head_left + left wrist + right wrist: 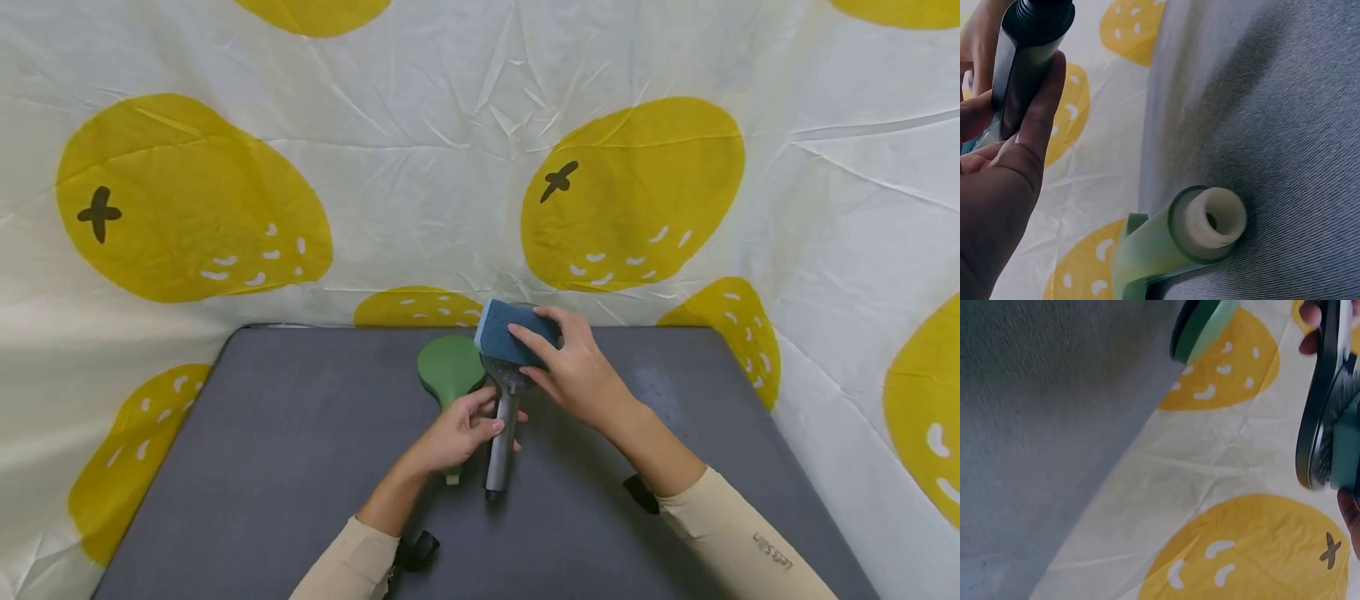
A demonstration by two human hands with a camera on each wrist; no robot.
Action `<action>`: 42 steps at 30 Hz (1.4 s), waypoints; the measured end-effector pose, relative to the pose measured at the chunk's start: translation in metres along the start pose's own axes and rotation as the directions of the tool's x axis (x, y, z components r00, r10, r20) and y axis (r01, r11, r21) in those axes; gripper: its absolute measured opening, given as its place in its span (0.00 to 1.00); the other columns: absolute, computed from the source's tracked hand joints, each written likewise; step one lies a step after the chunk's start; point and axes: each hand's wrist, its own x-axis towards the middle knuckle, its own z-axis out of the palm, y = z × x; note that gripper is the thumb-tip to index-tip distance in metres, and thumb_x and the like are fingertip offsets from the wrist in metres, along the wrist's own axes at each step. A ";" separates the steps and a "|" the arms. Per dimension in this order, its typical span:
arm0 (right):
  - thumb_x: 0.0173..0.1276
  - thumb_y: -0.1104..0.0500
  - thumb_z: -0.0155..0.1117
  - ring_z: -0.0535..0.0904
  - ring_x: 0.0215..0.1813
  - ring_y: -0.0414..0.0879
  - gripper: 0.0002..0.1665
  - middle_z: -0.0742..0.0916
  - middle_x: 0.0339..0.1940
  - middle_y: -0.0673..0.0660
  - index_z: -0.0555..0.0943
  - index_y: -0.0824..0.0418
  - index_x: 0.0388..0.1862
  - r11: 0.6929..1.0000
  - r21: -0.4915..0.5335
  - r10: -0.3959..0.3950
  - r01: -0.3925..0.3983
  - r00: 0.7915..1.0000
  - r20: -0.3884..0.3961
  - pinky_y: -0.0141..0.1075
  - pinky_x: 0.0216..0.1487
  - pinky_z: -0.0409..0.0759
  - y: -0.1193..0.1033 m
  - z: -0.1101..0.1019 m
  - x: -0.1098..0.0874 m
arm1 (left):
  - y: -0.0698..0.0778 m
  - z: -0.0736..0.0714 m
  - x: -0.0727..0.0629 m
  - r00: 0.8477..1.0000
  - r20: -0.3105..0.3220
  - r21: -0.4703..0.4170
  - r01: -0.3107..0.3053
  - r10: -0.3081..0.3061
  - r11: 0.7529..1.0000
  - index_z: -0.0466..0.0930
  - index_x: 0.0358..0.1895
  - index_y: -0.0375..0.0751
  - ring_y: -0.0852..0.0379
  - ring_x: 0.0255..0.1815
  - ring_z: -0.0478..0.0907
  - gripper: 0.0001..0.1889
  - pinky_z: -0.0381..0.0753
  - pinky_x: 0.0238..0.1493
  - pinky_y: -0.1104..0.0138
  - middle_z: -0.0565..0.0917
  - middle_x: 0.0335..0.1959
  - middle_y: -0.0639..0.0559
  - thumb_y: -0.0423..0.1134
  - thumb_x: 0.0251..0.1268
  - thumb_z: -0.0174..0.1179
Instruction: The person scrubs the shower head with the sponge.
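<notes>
My left hand (456, 432) grips the handle of a dark grey shower head (504, 446), its round head tilted up and away. A blue sponge (504, 332) is pinched between the thumb and fingers of my right hand (585, 379) and lies against the spray face, covering most of it. From the side, in the right wrist view, the sponge (1345, 453) sits flat on the nozzle side of the shower head (1317, 425). A green shower head (448, 365) lies on the table just left of these; its pale threaded end (1217, 217) shows in the left wrist view.
The dark grey table (300, 467) stretches under both hands. Small wet-looking spots (654, 390) mark its surface at the right. Behind it hangs a white cloth (427, 200) printed with yellow fruit shapes. Black devices (420, 550) sit at both wrists.
</notes>
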 end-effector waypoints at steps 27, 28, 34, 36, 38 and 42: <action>0.60 0.58 0.81 0.68 0.67 0.71 0.40 0.73 0.66 0.76 0.76 0.59 0.70 0.993 0.033 0.113 -0.113 0.993 -0.022 0.59 0.55 0.78 0.023 0.000 0.005 | 0.002 0.007 0.003 0.996 -0.068 0.026 0.054 -0.052 0.998 0.45 0.82 0.34 0.39 0.47 0.85 0.38 0.84 0.51 0.67 0.74 0.62 0.18 0.26 0.75 0.54; 0.59 0.58 0.81 0.67 0.67 0.71 0.40 0.73 0.66 0.76 0.76 0.59 0.71 0.993 0.035 0.111 -0.110 0.993 -0.025 0.59 0.55 0.78 0.022 0.000 0.006 | 0.003 0.007 0.003 0.996 -0.072 0.025 0.060 -0.058 0.998 0.45 0.82 0.35 0.35 0.48 0.84 0.39 0.84 0.50 0.68 0.73 0.64 0.19 0.25 0.73 0.55; 0.57 0.58 0.83 0.68 0.67 0.71 0.43 0.73 0.65 0.76 0.75 0.59 0.71 0.997 0.035 0.073 -0.073 0.997 -0.016 0.60 0.58 0.78 0.015 0.003 0.003 | -0.001 0.008 0.004 0.986 -0.162 0.043 0.046 -0.039 0.998 0.51 0.81 0.34 0.47 0.47 0.86 0.35 0.84 0.52 0.70 0.75 0.67 0.25 0.28 0.77 0.56; 0.57 0.58 0.83 0.68 0.67 0.70 0.44 0.73 0.66 0.76 0.75 0.59 0.72 0.997 0.029 0.066 -0.066 0.998 -0.005 0.61 0.59 0.78 0.012 0.005 0.000 | -0.002 0.008 0.004 0.981 -0.194 0.055 0.030 -0.019 0.998 0.53 0.80 0.32 0.58 0.45 0.86 0.33 0.84 0.52 0.71 0.76 0.67 0.26 0.29 0.78 0.56; 0.56 0.58 0.83 0.69 0.67 0.70 0.44 0.73 0.66 0.76 0.75 0.58 0.72 0.998 0.024 0.060 -0.060 0.998 0.001 0.62 0.60 0.78 0.009 0.006 -0.003 | -0.003 0.008 0.005 0.977 -0.211 0.046 0.005 0.005 0.999 0.54 0.79 0.30 0.61 0.44 0.86 0.32 0.84 0.53 0.70 0.76 0.66 0.24 0.29 0.78 0.55; 0.57 0.57 0.83 0.70 0.66 0.70 0.43 0.73 0.66 0.75 0.76 0.57 0.71 0.999 0.020 0.049 -0.050 0.999 0.009 0.63 0.62 0.77 0.005 0.009 -0.010 | -0.003 0.007 0.005 0.975 -0.218 0.032 -0.027 0.033 0.999 0.53 0.80 0.30 0.62 0.44 0.86 0.33 0.85 0.53 0.70 0.76 0.63 0.20 0.29 0.78 0.55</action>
